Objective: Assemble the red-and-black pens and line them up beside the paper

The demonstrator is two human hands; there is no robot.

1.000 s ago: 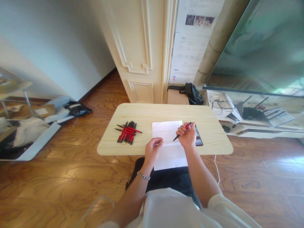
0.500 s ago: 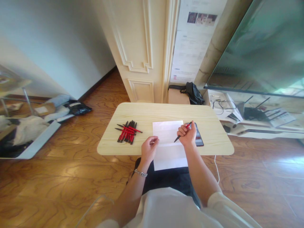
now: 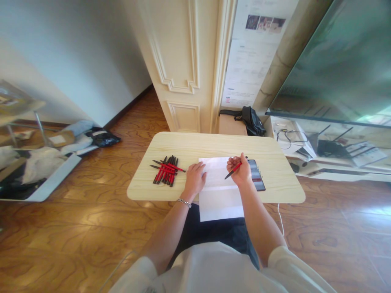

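My right hand [image 3: 240, 171] is closed around a red and black pen [image 3: 232, 171], its tip over a white sheet of paper [image 3: 218, 191] on a small light wooden table [image 3: 214, 146]. My left hand [image 3: 194, 178] lies flat with its fingers stretched out at the paper's left edge. It is a short way right of a pile of several red and black pens [image 3: 166, 169]. A dark phone [image 3: 255, 180] lies just right of my right hand, partly hidden by it.
The paper hangs over the table's near edge above my lap. A black bag [image 3: 250, 120] rests on a box behind the table. A glass shelf with a router [image 3: 328, 147] and cables stands at the right. Clutter and a black packet [image 3: 102, 139] lie on the floor at left.
My left hand has moved up and left along the paper's edge, toward the pen pile, and its fingers have flattened. My right hand keeps the pen, barely moved.
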